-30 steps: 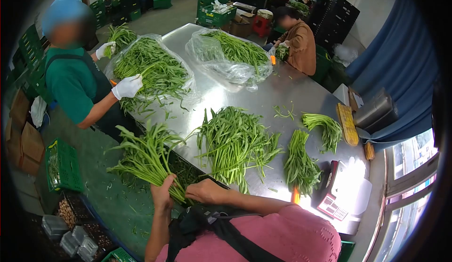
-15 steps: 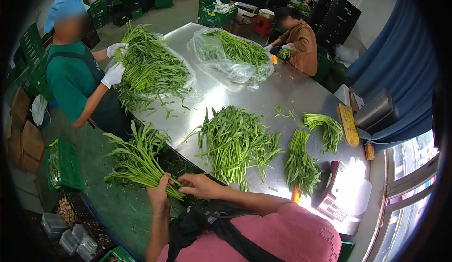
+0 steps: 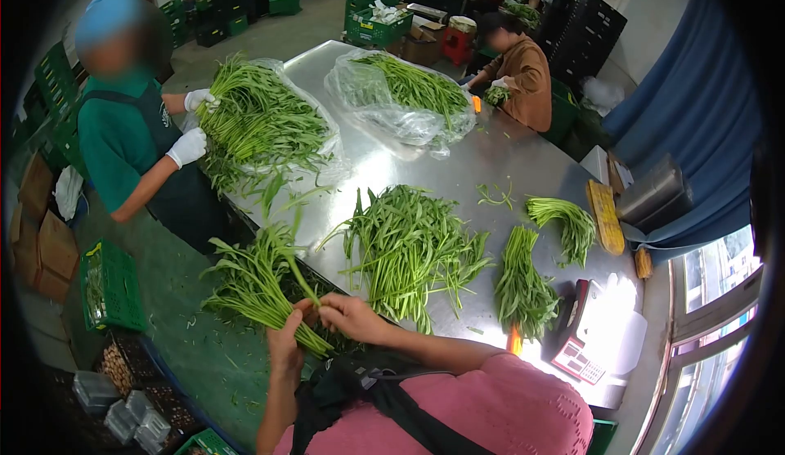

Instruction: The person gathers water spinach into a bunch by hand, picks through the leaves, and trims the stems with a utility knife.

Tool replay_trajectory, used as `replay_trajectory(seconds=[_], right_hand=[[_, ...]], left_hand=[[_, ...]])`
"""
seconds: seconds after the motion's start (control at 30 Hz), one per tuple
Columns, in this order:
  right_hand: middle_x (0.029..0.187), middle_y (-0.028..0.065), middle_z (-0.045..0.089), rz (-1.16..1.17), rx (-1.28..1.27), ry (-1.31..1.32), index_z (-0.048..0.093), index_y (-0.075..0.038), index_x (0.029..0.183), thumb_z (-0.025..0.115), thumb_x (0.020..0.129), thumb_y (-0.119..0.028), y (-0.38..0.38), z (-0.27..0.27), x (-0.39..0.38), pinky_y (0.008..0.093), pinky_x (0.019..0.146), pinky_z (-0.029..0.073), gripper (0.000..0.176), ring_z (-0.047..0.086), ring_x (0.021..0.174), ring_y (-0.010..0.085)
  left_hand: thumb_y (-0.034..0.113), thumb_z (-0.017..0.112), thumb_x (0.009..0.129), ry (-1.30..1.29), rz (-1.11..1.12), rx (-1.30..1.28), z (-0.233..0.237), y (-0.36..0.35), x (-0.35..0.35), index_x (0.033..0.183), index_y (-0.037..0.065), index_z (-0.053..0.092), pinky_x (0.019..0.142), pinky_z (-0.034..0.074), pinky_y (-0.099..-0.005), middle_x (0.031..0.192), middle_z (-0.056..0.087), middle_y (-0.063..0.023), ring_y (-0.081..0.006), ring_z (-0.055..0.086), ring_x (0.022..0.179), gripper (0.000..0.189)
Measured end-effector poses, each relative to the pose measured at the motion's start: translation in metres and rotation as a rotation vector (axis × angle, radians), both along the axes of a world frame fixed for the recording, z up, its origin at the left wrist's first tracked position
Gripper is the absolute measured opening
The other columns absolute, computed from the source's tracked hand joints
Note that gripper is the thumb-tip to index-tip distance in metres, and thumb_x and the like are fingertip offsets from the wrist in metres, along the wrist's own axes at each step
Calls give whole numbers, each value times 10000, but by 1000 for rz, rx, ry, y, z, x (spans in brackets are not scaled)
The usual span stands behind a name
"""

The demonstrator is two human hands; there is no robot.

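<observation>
My left hand (image 3: 286, 334) is closed round the lower stems of a bunch of water spinach (image 3: 255, 287), its leaves fanning out past the table's near edge. Close beside it, my right hand (image 3: 353, 319) pinches a single thick stalk (image 3: 303, 278) by its lower end, and the stalk's leafy top rises apart from the bunch. A loose pile of water spinach (image 3: 413, 246) lies on the metal table just ahead of my right hand. Two smaller bunches, one long bunch (image 3: 523, 283) and one curved bunch (image 3: 568, 222), rest farther right.
A scale (image 3: 580, 340) stands at the table's right end near a yellow object (image 3: 603, 218). Plastic bags of greens (image 3: 392, 116) lie on the far side. One co-worker (image 3: 131, 144) handles greens at the left; another (image 3: 523, 79) sits at the back. A green crate (image 3: 110, 287) stands on the floor.
My right hand has drawn a stalk up and away from the bunch. Both hands have shifted slightly right with the bunch. The left co-worker's greens are lower on the pile.
</observation>
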State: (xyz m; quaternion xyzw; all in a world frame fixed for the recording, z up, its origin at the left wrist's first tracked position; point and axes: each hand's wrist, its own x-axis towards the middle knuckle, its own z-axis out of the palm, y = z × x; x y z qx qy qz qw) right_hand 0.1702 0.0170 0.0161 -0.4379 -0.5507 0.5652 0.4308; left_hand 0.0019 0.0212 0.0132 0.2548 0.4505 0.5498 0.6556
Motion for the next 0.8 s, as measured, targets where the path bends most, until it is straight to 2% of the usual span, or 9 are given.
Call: replay_trajectory(seconds=[0.07, 0.2, 0.27, 0.33, 0.43, 0.47, 0.53, 0.73, 0.8], right_hand=[[686, 61, 596, 95, -18, -102, 563, -1, 908, 534, 983, -159, -7, 2, -5, 285, 576, 485, 177, 583, 605, 122], [686, 115, 610, 150, 2, -185, 584, 5, 917, 558, 974, -195, -6, 5, -2, 332, 565, 475, 210, 612, 589, 190], [697, 139, 618, 187, 29, -251, 595, 7, 918, 571, 967, -214, -5, 2, 0, 354, 569, 473, 228, 623, 591, 229], [729, 177, 632, 184, 168, -387, 619, 3, 924, 594, 947, -255, -6, -4, -1, 400, 591, 473, 261, 634, 631, 316], [746, 176, 645, 200, 137, -361, 634, -6, 918, 603, 934, -267, -11, -7, 0, 418, 612, 478, 264, 634, 663, 351], [746, 176, 645, 199, 137, -361, 634, -6, 918, 603, 934, -267, -13, -13, 2, 418, 612, 478, 264, 634, 663, 351], [736, 165, 628, 286, 189, -445, 637, -6, 953, 597, 947, -271, -16, -24, 5, 384, 606, 472, 269, 623, 639, 273], [758, 173, 633, 391, 63, -328, 642, -18, 936, 604, 933, -274, -21, -25, 9, 402, 612, 471, 259, 634, 674, 324], [755, 176, 624, 419, 160, -370, 635, -20, 907, 610, 918, -259, -21, -31, 10, 411, 610, 464, 241, 621, 680, 346]], left_hand=[[65, 574, 917, -161, -205, 44, 4, -3, 2, 1155, -96, 598, 692, 554, -331, 1010, 679, -160, -222, 668, 779, 288], [72, 570, 920, -154, -297, 40, 4, -6, 0, 1140, -84, 594, 713, 565, -359, 999, 672, -158, -246, 672, 828, 270], [71, 572, 921, -137, -213, 87, -5, -6, 3, 1103, -70, 588, 722, 565, -365, 973, 666, -149, -246, 673, 833, 231], [71, 575, 921, -120, -131, 135, -7, -6, 5, 1066, -56, 583, 730, 565, -372, 948, 660, -139, -246, 673, 838, 192], [68, 574, 929, -122, -23, 43, -5, -5, 1, 1008, -17, 560, 746, 559, -384, 905, 639, -116, -241, 670, 852, 116], [69, 571, 935, -118, 0, 56, -7, -3, -5, 1005, -11, 560, 744, 555, -386, 896, 630, -110, -229, 661, 833, 107], [70, 567, 940, -114, 23, 70, -9, -1, -9, 1002, -6, 561, 742, 551, -388, 887, 621, -104, -217, 652, 815, 98], [77, 567, 946, -184, 90, 73, -1, -1, -9, 982, -5, 561, 715, 543, -385, 870, 603, -95, -186, 605, 705, 90], [72, 581, 934, -134, -30, 42, -2, -1, -13, 981, -4, 562, 701, 556, -385, 862, 614, -101, -195, 621, 699, 91]])
